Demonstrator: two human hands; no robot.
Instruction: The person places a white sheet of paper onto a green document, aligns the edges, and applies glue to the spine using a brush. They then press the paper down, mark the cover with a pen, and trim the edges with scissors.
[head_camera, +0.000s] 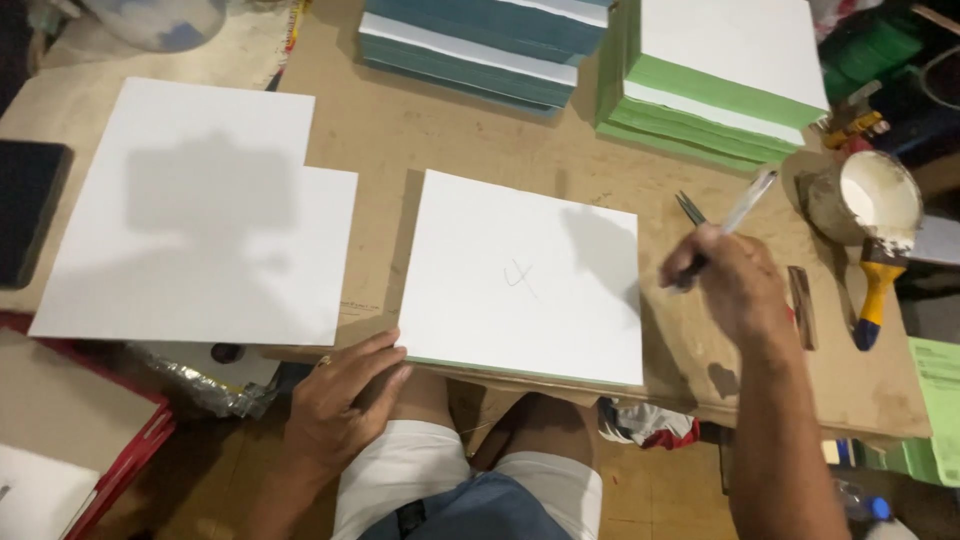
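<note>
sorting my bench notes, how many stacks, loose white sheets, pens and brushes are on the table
Stacks of boards: 2, a blue-edged stack and a green-edged stack
Loose white sheets: 3, two overlapping sheets and the marked sheet under the left hand
Pens: 1, the pen in the right hand
Brushes: 1, the yellow-handled brush
Total: 7

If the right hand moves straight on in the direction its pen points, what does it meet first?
The right hand holds a pen aimed up and right. Probably it would first meet the pot of white paste, or pass just left of it toward the green stack; depth is unclear.
</note>
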